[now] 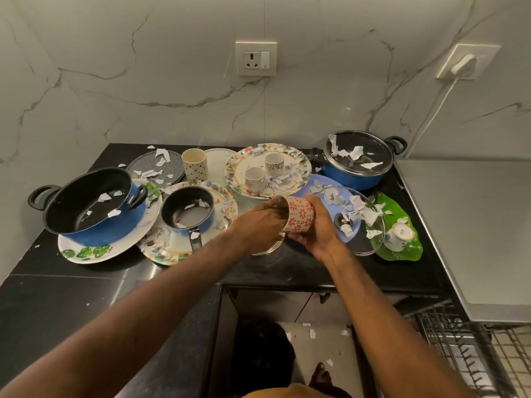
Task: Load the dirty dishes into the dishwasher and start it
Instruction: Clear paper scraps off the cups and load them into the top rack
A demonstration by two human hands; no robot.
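A red-patterned cup (298, 215) is held tipped on its side just above a black counter (86, 282), between two hands. The right hand (317, 234) wraps around the cup's right end from below. The left hand (258, 222) grips its left end, fingers curled at the mouth. Behind them are a blue pot (94, 208) and a floral plate (268, 168) strewn with paper scraps (353, 153). A dishwasher rack (474, 340) shows at lower right.

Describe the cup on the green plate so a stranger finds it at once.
Go to the right end of the black counter, where a green leaf-shaped plate lies in front of the lidded blue pot. The white cup on it lies tipped over, base showing; the other cups on plates stand upright.
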